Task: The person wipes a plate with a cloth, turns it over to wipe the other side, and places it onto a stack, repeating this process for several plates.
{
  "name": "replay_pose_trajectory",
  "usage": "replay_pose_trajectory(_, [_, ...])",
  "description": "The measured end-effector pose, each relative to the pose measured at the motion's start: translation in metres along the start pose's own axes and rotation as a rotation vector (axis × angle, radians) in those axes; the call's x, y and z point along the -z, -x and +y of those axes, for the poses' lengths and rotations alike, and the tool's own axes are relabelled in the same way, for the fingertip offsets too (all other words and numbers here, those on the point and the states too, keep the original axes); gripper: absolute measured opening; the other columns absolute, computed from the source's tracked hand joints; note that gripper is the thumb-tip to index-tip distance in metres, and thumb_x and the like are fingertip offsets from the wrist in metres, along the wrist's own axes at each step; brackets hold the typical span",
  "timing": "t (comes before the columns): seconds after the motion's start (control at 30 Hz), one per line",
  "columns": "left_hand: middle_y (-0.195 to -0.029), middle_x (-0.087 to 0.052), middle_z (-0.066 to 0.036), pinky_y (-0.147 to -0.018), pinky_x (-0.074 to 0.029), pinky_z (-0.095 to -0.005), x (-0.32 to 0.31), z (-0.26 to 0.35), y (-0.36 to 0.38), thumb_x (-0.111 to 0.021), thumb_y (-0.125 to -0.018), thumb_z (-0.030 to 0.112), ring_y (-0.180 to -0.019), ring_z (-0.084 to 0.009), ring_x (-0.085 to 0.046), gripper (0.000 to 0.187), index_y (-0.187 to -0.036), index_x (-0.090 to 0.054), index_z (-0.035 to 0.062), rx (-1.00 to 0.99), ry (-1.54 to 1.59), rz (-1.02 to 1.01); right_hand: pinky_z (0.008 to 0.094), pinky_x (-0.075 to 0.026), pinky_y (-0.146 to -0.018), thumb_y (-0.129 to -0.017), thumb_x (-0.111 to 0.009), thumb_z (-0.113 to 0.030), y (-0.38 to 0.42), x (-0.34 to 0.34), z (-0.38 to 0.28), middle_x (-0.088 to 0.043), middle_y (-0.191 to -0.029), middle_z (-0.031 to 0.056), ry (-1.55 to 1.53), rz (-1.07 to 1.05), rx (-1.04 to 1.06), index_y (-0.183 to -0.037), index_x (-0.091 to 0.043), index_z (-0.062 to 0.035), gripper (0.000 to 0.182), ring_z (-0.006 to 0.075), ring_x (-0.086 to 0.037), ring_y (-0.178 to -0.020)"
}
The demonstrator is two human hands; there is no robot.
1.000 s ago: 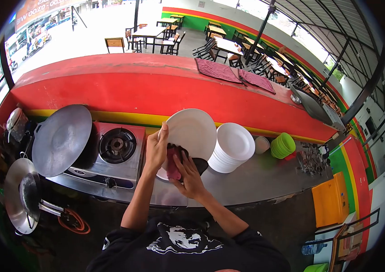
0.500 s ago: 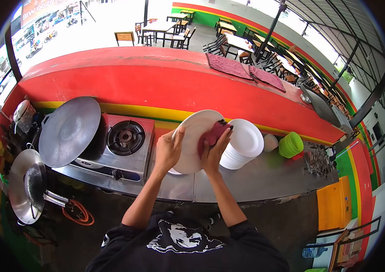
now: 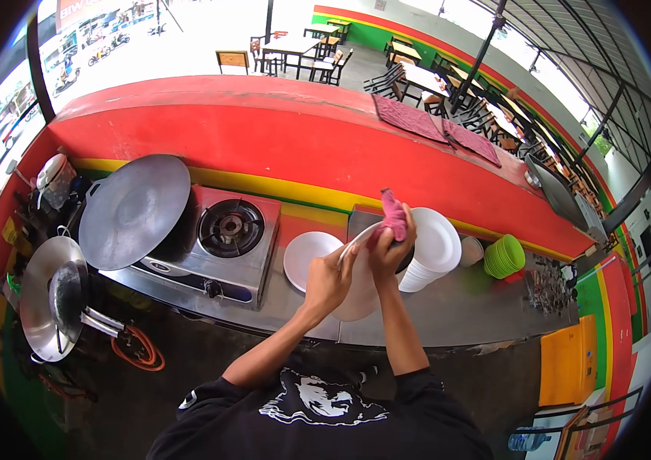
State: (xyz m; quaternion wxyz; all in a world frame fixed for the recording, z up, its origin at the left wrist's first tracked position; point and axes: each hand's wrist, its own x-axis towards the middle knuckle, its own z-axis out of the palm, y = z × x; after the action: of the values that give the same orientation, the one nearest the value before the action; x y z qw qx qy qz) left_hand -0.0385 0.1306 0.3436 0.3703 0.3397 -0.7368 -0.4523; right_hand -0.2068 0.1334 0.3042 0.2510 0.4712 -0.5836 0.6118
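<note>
A white plate (image 3: 359, 240) is tilted steeply over the counter, so its rim shows almost edge-on. My left hand (image 3: 328, 280) is closed on the near left side of that plate. Against its far right side, my right hand (image 3: 393, 249) grips a pinkish-red cloth (image 3: 393, 212) that sticks up above the fingers. Another white plate (image 3: 308, 254) lies on the counter left of my hands. Just right of my right hand stands a tall stack of white plates (image 3: 436, 239).
A gas stove (image 3: 231, 224) and a big wok (image 3: 135, 211) are on the left. More pans (image 3: 43, 295) hang lower. Green bowls (image 3: 503, 257) and a heap of cutlery (image 3: 546, 287) sit to the right. A red wall (image 3: 264, 138) bounds the counter behind.
The held plate has turned from facing me to nearly edge-on. The cloth has moved from the plate's face to its far edge, uncovering the plate on the counter. The view has shifted slightly.
</note>
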Motion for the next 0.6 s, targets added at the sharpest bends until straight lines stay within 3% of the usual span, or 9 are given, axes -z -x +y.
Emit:
replay_pose_trajectory(0.1, [-0.061,-0.054,-0.021,-0.051,-0.042,-0.0379,0.0,0.008,0.006,-0.057,-0.101,0.027,-0.045,-0.0236,-0.046,0.031,-0.117,-0.069,0.0034,-0.067,-0.048,0.071,0.0421,-0.037,-0.106,-0.096,-0.048,-0.021,0.011,-0.003,-0.003,-0.057,-0.127,0.0193,-0.118,0.151,-0.29,-0.135,-0.047,0.0032,0.046,0.0329,-0.051,-0.123])
replay_pose_trajectory(0.2, [-0.068,-0.06,-0.024,-0.051,-0.043,-0.0357,-0.012,0.001,0.01,-0.061,-0.098,0.019,-0.048,-0.0239,-0.056,0.026,-0.119,-0.069,0.0056,-0.25,0.032,0.181,0.0384,-0.038,-0.105,-0.104,-0.043,-0.03,0.018,-0.007,-0.002,-0.057,-0.126,0.0159,-0.248,0.259,-0.505,-0.135,-0.045,0.002,0.045,0.0271,-0.053,-0.121])
replay_pose_trajectory(0.23, [-0.084,-0.068,-0.025,-0.056,-0.05,-0.0342,-0.013,0.001,0.012,-0.063,-0.095,0.013,-0.057,-0.0267,-0.066,0.027,-0.121,-0.068,0.0069,-0.288,0.025,0.173,0.038,-0.038,-0.105,-0.104,-0.042,-0.032,0.017,-0.006,-0.006,-0.058,-0.126,0.0154,-0.315,0.269,-0.574,-0.134,-0.046,0.0018,0.045,0.0266,-0.053,-0.12])
replay_pose_trajectory(0.33, [-0.102,-0.07,-0.023,-0.066,-0.056,-0.0342,-0.016,0.006,0.016,-0.066,-0.092,0.011,-0.072,-0.0299,-0.072,0.032,-0.123,-0.066,0.0065,-0.396,0.079,0.198,0.0347,-0.044,-0.1,-0.105,-0.037,-0.041,0.023,-0.009,0.003,-0.058,-0.122,0.0117,-0.511,0.323,-0.78,-0.131,-0.048,-0.0011,0.049,0.0225,-0.057,-0.114])
replay_pose_trajectory(0.43, [-0.116,-0.068,-0.021,-0.077,-0.058,-0.0355,-0.021,0.004,0.021,-0.069,-0.087,0.008,-0.085,-0.0324,-0.073,0.037,-0.124,-0.066,0.0051,-0.403,0.01,0.178,0.0335,-0.048,-0.093,-0.104,-0.035,-0.048,0.03,-0.014,0.013,-0.058,-0.118,0.0077,-0.56,0.403,-1.066,-0.131,-0.048,-0.005,0.053,0.0187,-0.058,-0.111])
replay_pose_trajectory(0.5, [-0.115,-0.068,-0.02,-0.076,-0.058,-0.0365,-0.027,-0.005,0.021,-0.072,-0.083,0.01,-0.091,-0.0336,-0.072,0.042,-0.125,-0.065,0.0076,-0.593,-0.078,0.286,0.0337,-0.047,-0.098,-0.105,-0.035,-0.046,0.074,-0.041,0.076,-0.057,-0.125,0.0075,-0.799,0.469,-1.095,-0.136,-0.045,-0.0063,0.051,0.0188,-0.056,-0.116])
replay_pose_trajectory(0.57, [-0.114,-0.068,-0.022,-0.082,-0.058,-0.0379,-0.032,-0.012,0.021,-0.074,-0.08,0.014,-0.102,-0.0361,-0.069,0.044,-0.123,-0.066,0.0094,-0.733,-0.109,0.335,0.0351,-0.042,-0.104,-0.106,-0.034,-0.042,0.104,-0.037,0.093,-0.052,-0.134,0.0079,-1.221,0.264,-1.045,-0.141,-0.041,-0.0071,0.05,0.0189,-0.052,-0.123])
replay_pose_trajectory(0.6, [-0.113,-0.068,-0.023,-0.083,-0.058,-0.0397,-0.034,-0.02,0.02,-0.074,-0.08,0.014,-0.102,-0.0373,-0.069,0.042,-0.121,-0.066,0.0092,-0.809,-0.086,0.359,0.0364,-0.039,-0.108,-0.107,-0.033,-0.04,0.119,-0.025,0.089,-0.048,-0.14,0.0083,-1.507,0.012,-0.955,-0.143,-0.039,-0.0072,0.049,0.0189,-0.048,-0.128])
